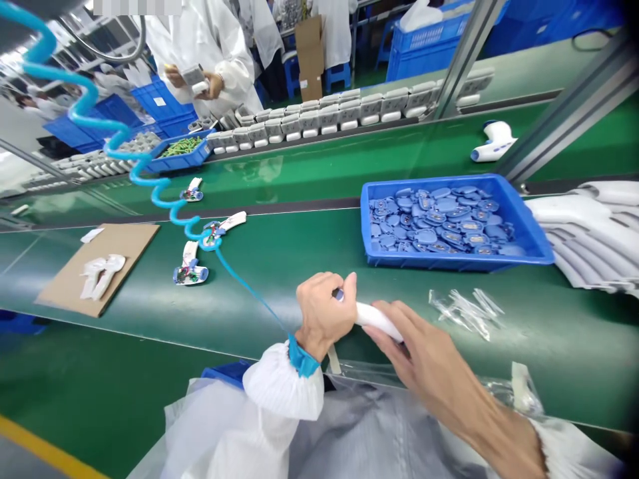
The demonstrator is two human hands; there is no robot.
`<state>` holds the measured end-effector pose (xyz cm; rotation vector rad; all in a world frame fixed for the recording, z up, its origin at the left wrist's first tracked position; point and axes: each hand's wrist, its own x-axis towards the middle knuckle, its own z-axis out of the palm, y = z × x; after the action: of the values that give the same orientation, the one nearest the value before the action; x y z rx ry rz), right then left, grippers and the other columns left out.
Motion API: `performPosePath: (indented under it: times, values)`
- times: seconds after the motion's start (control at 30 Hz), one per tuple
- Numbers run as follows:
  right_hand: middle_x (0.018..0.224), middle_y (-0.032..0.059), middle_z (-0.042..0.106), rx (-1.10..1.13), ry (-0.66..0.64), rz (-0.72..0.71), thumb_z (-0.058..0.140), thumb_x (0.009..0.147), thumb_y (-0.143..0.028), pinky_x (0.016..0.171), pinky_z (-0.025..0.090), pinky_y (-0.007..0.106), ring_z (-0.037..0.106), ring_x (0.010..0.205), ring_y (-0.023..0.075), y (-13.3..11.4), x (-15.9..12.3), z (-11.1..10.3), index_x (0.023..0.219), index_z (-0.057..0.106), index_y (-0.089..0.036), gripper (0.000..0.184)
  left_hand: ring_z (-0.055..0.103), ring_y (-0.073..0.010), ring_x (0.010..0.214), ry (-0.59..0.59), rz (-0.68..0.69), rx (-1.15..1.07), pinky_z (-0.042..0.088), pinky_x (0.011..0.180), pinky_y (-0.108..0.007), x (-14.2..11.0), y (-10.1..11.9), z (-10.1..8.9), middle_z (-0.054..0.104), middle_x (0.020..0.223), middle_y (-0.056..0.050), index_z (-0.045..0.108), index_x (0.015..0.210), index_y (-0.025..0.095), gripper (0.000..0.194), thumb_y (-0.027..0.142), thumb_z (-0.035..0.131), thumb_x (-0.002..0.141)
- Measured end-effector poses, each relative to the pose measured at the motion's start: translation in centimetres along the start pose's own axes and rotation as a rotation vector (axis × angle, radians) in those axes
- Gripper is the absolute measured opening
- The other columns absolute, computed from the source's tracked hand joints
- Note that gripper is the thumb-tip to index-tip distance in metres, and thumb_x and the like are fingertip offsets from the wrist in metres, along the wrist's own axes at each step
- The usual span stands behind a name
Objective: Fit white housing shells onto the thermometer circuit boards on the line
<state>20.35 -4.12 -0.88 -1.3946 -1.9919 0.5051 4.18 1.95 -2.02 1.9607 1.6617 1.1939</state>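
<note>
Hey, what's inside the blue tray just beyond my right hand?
A heap of small blue parts lies in the blue tray. The pieces on top hide whatever sits beneath, including the tray's floor.

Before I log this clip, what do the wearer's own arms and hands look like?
Both hands are ungloved. The left hand has a turquoise wrist strap joined to a coiled blue cord, above a loose white sleeve with a gathered cuff. The right hand has a white sleeve too, ending on the forearm.
</note>
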Motion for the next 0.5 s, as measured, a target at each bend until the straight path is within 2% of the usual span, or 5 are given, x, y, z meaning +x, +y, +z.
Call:
performPosePath:
  times: [0.1, 0.17, 0.23, 0.33, 0.5]
  values:
    - [0.070, 0.0021, 0.062, 0.249, -0.120, 0.372, 0.043, 0.100, -0.063, 0.050, 0.037, 0.029, 0.048, 0.052, 0.0152, 0.1, 0.3, -0.5, 0.092, 0.065, -0.023, 0.046, 0.064, -0.0187, 0.082, -0.091, -0.010, -0.174, 0.048, 0.077, -0.033, -0.7, 0.0, -1.8, 0.071, 0.085, -0.004, 0.062, 0.075, 0.021, 0.033, 0.046, 0.060, 0.096]
    - [0.063, 0.0007, 0.058, 0.515, -0.277, 0.690, 0.040, 0.097, -0.070, 0.044, 0.027, 0.028, 0.036, 0.045, 0.0123, 0.3, 0.6, -0.8, 0.085, 0.060, -0.022, 0.053, 0.066, -0.0216, 0.099, -0.018, -0.015, -0.312, 0.051, 0.088, -0.035, -1.5, -0.2, -2.3, 0.073, 0.103, -0.008, 0.065, 0.086, 0.021, 0.032, 0.048, 0.055, 0.099]
    - [0.063, 0.0007, 0.058, 0.714, -0.453, 0.868, 0.039, 0.095, -0.072, 0.042, 0.020, 0.026, 0.029, 0.043, 0.0103, 0.3, 0.8, -0.7, 0.084, 0.058, -0.022, 0.054, 0.067, -0.0198, 0.082, 0.109, -0.110, -0.420, 0.053, 0.078, -0.034, -1.9, -0.5, -1.8, 0.069, 0.082, -0.007, 0.057, 0.071, 0.021, 0.048, 0.052, 0.041, 0.105]
    - [0.071, 0.0025, 0.064, 0.542, -0.453, 0.639, 0.046, 0.095, -0.064, 0.047, 0.028, 0.027, 0.039, 0.049, 0.0122, -0.2, 0.7, 0.2, 0.098, 0.065, -0.022, 0.046, 0.054, -0.0151, 0.055, 0.246, -0.276, -0.426, 0.047, 0.061, -0.031, -1.3, -1.3, 0.0, 0.052, 0.055, -0.001, 0.046, 0.057, 0.023, 0.060, 0.057, 0.037, 0.105]
    - [0.065, 0.0064, 0.067, -0.057, -0.263, 0.167, 0.037, 0.103, -0.048, 0.055, 0.032, 0.032, 0.053, 0.050, 0.0190, -0.6, 0.4, 2.5, 0.107, 0.071, -0.018, 0.045, 0.047, -0.0135, 0.053, 0.258, -0.250, -0.192, 0.041, 0.061, -0.030, 1.3, -1.8, 1.9, 0.048, 0.050, 0.001, 0.045, 0.049, 0.023, 0.057, 0.045, 0.048, 0.102]
